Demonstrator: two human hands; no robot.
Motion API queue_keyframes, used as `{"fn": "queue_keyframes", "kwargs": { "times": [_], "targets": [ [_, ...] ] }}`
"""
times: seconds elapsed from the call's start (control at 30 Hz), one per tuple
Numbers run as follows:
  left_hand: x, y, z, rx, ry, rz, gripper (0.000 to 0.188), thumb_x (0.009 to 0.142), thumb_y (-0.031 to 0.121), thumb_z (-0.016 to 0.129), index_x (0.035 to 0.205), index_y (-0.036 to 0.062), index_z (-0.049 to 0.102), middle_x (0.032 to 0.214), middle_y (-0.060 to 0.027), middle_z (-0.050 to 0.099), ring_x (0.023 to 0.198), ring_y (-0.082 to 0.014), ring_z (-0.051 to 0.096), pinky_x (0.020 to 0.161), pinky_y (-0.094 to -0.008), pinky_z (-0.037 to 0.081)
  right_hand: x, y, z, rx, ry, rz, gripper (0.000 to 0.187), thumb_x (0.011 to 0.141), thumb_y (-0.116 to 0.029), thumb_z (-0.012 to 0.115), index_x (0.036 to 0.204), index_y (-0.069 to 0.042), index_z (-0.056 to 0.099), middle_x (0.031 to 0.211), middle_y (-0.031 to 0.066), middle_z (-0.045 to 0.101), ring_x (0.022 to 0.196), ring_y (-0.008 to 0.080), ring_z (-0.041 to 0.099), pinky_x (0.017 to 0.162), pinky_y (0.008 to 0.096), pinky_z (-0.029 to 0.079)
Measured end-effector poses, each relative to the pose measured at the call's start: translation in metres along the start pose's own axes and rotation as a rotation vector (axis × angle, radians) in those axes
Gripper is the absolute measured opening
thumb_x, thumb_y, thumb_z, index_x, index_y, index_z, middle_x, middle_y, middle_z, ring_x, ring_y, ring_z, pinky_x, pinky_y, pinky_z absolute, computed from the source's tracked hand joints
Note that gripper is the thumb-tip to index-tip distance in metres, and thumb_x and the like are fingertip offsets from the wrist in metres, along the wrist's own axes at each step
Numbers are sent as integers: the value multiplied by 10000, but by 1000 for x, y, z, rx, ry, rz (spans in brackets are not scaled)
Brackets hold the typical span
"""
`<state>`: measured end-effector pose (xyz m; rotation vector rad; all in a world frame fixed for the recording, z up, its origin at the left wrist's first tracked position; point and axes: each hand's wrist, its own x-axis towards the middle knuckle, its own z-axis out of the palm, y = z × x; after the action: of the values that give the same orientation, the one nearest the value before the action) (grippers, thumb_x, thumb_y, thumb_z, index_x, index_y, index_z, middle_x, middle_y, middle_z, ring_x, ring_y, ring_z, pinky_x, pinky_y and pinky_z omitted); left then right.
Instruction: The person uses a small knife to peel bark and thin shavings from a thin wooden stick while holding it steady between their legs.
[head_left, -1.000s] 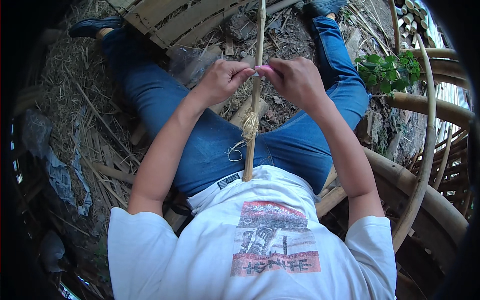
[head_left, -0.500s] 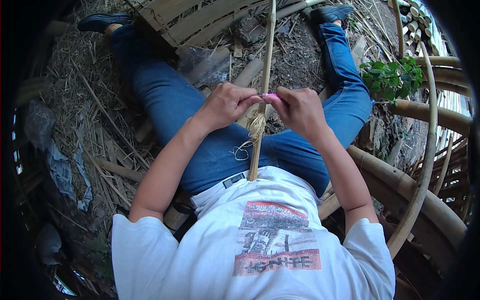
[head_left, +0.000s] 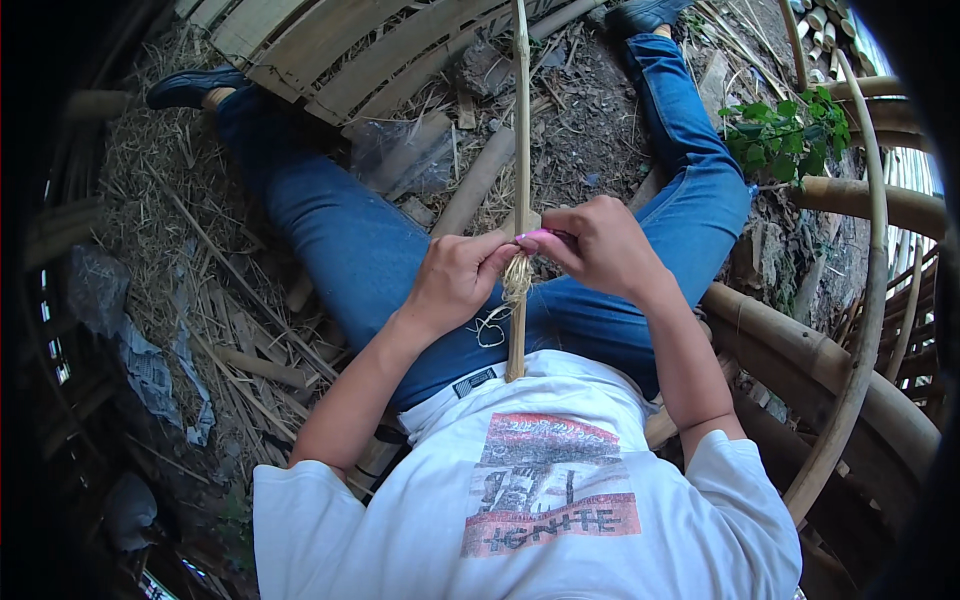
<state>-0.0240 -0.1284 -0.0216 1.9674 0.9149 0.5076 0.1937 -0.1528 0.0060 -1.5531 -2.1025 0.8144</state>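
A slim wooden pole (head_left: 522, 120) runs from my waist away between my spread legs. Pale stringy fibres (head_left: 516, 282) are bunched around it, and a loose curl hangs off to the left. Just beyond the bunch, my left hand (head_left: 455, 282) is closed, thumb and fingers pinched at the pole. Whatever lies in that pinch is hidden. My right hand (head_left: 612, 248) is closed on a small pink object (head_left: 543, 237), whose kind I cannot make out. The fingertips of both hands nearly meet over the pole, right above the fibres.
Wooden slats (head_left: 335, 60) lean at the far left. A clear plastic sheet (head_left: 405, 155) and a bamboo piece (head_left: 475, 185) lie between my legs. Thick bamboo poles (head_left: 800, 345) and a leafy plant (head_left: 785, 140) stand on the right. Straw and sticks litter the left ground.
Both hands have come down the pole toward my body, from above the fibre bunch to its top edge. The pole looks more upright, and the whole view has shifted slightly.
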Motion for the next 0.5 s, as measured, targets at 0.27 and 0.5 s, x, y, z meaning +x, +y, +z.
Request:
{"fn": "queue_keyframes", "kwargs": {
  "times": [0.27, 0.5],
  "targets": [
    [0, 14, 6, -43, 14, -94, 158, 962, 171, 592, 1022, 64, 692, 720, -202, 623, 663, -386, 629, 557, -430, 463, 5, 5, -13, 4, -120, 13, 246, 887, -324, 671, 827, -94, 737, 589, 146, 605, 585, 358, 611, 569, 450, 489],
    [24, 19, -32, 75, -99, 11, 144, 959, 119, 579, 943, -10, 641, 664, -200, 540, 534, -339, 513, 521, -371, 403, 15, 11, -12, 64, -66, 51, 272, 877, -339, 689, 841, -74, 741, 578, 159, 588, 574, 366, 594, 568, 439, 477]
  ]
}}
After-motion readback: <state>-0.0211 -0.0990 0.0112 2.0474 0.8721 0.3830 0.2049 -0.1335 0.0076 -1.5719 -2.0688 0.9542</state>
